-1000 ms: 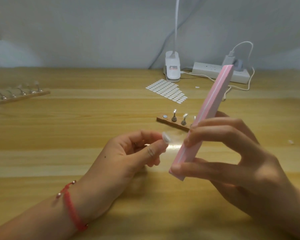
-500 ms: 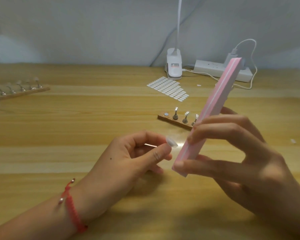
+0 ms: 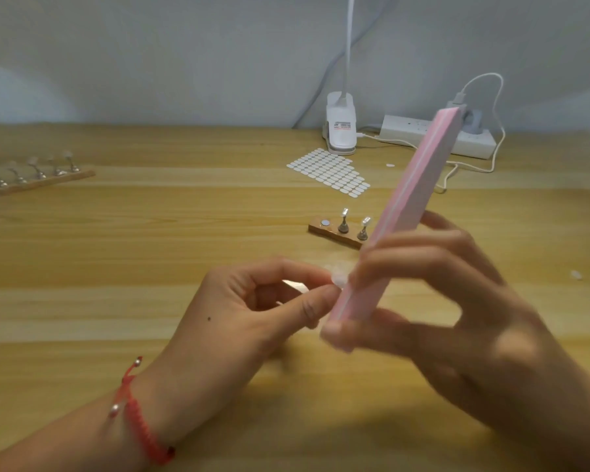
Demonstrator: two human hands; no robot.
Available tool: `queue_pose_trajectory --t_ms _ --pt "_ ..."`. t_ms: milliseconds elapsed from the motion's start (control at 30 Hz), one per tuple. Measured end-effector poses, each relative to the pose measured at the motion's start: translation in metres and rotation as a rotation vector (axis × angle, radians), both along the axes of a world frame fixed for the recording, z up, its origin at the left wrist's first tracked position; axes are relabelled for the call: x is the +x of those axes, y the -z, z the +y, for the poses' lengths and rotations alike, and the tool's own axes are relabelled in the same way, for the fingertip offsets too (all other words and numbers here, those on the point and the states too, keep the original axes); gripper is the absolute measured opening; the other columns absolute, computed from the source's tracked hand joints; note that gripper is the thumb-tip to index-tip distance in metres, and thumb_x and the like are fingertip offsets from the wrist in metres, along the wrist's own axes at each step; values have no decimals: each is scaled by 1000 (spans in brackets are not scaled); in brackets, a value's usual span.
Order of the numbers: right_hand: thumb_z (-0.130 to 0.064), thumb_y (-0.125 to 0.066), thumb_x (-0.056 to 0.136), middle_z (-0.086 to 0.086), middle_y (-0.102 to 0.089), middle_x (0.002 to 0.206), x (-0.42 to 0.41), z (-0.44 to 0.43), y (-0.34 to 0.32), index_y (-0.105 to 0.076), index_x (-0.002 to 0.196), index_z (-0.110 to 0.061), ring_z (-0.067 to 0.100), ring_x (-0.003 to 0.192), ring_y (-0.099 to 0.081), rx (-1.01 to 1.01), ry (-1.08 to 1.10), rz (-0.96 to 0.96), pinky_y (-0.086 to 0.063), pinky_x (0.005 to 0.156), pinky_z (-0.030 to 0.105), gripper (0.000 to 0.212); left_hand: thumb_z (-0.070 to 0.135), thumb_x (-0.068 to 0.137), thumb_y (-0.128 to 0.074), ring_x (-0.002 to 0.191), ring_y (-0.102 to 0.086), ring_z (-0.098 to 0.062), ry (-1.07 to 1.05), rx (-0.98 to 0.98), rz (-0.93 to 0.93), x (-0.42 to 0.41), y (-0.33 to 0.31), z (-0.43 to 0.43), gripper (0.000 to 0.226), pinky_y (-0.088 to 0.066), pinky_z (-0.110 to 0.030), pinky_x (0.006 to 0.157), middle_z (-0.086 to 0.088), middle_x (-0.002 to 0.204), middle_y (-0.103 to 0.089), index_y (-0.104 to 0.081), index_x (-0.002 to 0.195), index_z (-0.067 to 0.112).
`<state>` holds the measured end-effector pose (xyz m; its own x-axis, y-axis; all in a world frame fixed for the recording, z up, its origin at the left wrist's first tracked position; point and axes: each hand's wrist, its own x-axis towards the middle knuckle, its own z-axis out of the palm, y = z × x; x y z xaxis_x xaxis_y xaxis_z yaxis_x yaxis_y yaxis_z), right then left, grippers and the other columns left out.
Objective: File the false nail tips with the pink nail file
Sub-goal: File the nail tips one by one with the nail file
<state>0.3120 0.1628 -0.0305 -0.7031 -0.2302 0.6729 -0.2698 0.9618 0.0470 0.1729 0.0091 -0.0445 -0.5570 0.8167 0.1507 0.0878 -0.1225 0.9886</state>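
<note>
My left hand (image 3: 249,318) pinches a small clear false nail tip (image 3: 338,278) between thumb and forefinger, just above the wooden table (image 3: 116,253). My right hand (image 3: 457,311) grips the lower part of a long pink nail file (image 3: 413,195), which leans up and to the right. The file's edge touches the nail tip. Both the right hand and the file's lower end are blurred. A short wooden holder (image 3: 334,235) behind the hands carries two more clear tips on metal stands.
A second wooden holder (image 3: 38,180) with several stands lies at the far left. A sheet of white oval stickers (image 3: 329,172) sits mid-table, with a white clip lamp (image 3: 341,131) and a power strip (image 3: 470,137) behind it. A small white scrap (image 3: 576,274) lies at right.
The file has come left against the nail tip, where a small gap showed before. My right hand is now blurred with motion. My left hand has barely moved.
</note>
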Motion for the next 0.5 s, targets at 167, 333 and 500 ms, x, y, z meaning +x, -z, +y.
queue_pose_trajectory --t_ms 167,333,500 --pt "-17 -59 100 -2 -67 109 1 -4 3 -76 105 -33 15 113 -57 -13 -52 -16 -41 104 50 24 47 59 -75 58 -57 -5 -24 8 -10 3 -4 1 28 -42 -18 53 0 69 -73 -76 81 29" --pt "0 -59 86 3 -58 116 4 8 -7 -69 110 -28 24 115 -54 -141 3 -5 -42 98 45 37 49 59 -72 53 -54 0 -77 -5 25 2 -7 0 23 -38 -18 50 5 63 -71 -75 78 37" --pt "-15 -55 97 3 -58 124 6 14 -20 -62 118 -38 28 121 -51 -110 218 62 -39 93 58 32 46 67 -77 58 -56 -5 -61 9 85 4 -4 0 20 -39 -18 54 -1 67 -73 -75 83 34"
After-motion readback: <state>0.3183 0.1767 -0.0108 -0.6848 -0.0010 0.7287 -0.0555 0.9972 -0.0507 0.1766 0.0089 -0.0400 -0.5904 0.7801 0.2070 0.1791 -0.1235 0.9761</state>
